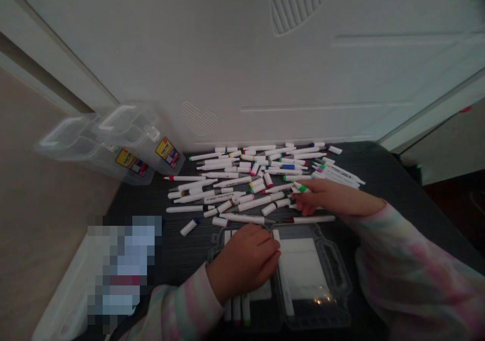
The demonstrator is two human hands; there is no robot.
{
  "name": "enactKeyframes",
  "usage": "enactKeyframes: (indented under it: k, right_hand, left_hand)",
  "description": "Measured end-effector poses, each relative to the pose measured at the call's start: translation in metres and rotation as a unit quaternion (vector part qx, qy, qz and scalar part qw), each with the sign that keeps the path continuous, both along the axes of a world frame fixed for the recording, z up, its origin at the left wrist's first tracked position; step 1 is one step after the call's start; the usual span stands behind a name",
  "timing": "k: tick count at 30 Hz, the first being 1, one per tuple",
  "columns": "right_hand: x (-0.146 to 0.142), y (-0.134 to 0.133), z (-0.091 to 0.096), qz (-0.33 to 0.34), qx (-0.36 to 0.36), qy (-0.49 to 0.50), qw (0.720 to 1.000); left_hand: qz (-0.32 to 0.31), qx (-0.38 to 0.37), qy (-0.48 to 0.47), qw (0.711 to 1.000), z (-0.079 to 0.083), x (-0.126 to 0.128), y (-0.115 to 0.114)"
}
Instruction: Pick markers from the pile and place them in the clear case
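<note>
Several white markers [261,177] with coloured caps lie scattered on a dark table [386,179]. A clear plastic marker case [333,275] lies open in front of me, with a few markers laid in its left half. My left hand [244,262] rests palm down on those markers, fingers curled over them. My right hand [326,198] reaches left into the pile and pinches a white marker with a green band [302,187].
Two clear plastic cases with yellow labels [132,141] lean against the white wall at the back left. A blurred patch [121,270] covers something at the table's front left. A wooden floor lies to the left.
</note>
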State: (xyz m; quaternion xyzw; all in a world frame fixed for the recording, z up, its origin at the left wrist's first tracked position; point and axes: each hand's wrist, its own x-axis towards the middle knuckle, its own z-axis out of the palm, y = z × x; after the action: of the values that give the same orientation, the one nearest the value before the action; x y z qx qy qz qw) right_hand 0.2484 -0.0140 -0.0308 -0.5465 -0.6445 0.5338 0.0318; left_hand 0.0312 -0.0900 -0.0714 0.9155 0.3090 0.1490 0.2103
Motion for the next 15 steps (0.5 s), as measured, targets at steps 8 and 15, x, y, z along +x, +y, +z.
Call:
enactKeyframes:
  k: [8,15]
  right_hand:
    - [0.0018,0.004,-0.0003,0.012,0.101,-0.01,0.995]
    - [-0.0013,0.0064,0.0044,0.052,0.204,-0.167,0.963]
  left_hand:
    - [-0.001,0.008,-0.003,1.0,0.0008,-0.0003,0.0005]
    - [0.001,0.012,-0.007,1.0,0.0001,-0.0003,0.0003]
